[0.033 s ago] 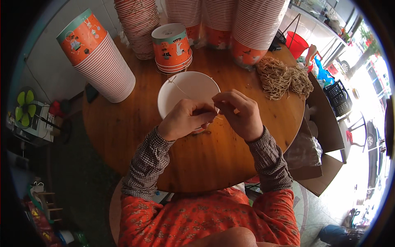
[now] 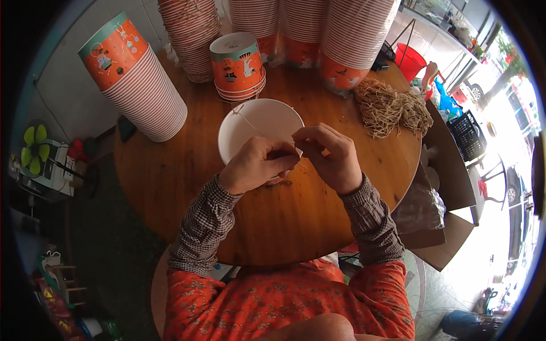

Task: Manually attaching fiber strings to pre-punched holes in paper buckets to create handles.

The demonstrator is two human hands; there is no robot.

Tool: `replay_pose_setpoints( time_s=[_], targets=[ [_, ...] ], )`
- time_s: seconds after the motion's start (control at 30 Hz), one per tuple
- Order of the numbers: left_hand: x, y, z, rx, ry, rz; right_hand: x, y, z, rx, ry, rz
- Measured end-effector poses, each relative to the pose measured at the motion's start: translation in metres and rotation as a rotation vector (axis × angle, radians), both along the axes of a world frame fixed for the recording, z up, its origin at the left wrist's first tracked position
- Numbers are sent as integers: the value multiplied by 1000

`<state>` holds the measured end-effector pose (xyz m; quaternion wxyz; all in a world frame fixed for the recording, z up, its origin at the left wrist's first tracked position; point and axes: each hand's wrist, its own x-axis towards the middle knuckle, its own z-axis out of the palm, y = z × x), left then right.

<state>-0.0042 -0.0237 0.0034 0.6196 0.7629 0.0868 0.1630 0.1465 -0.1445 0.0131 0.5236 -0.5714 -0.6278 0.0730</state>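
Note:
In front of me a white-lined paper bucket (image 2: 244,128) stands mouth up on the round wooden table. A thin tan cord (image 2: 248,122) is fastened at its far left rim and runs across the mouth toward my fingers. My left hand (image 2: 259,165) is closed in a pinch on the cord over the near rim. Right beside it, my right hand (image 2: 333,158) pinches too, fingertips almost touching the left ones; a short cord end seems to show there. The exact point where the cord lies between the fingers is hidden.
A small upside-down stack of orange buckets (image 2: 238,68) stands behind. A tall leaning stack (image 2: 145,85) is at left, with more wrapped stacks (image 2: 358,34) along the back. Loose tan cords (image 2: 392,108) lie at far right. An open cardboard box (image 2: 455,170) adjoins the table's right edge.
My right hand has shifted very slightly to the left. Everything else looks the same.

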Motion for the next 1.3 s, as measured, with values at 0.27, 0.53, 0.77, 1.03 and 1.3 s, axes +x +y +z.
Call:
replay_pose_setpoints(
  time_s=[0.27, 0.53, 0.77, 1.03, 1.3],
  targets=[
    [2, 5, -7, -64, 7, 33, -7, -18, -39, -34, 255, -262],
    [4, 5, -7, -64, 1, 31, -22, -16, -60, -166, 646, -151],
    [3, 4, -3, -29, -31, 31, -19, -17, -59, -93, 611, -165],
    [2, 3, -5, 187, -32, 92, -19, -26, -37, -19, 112, -302],
    [-2, -4, 8, 222, 6, 166, -14, -31, -22, 82, -377, -282]
  ],
)
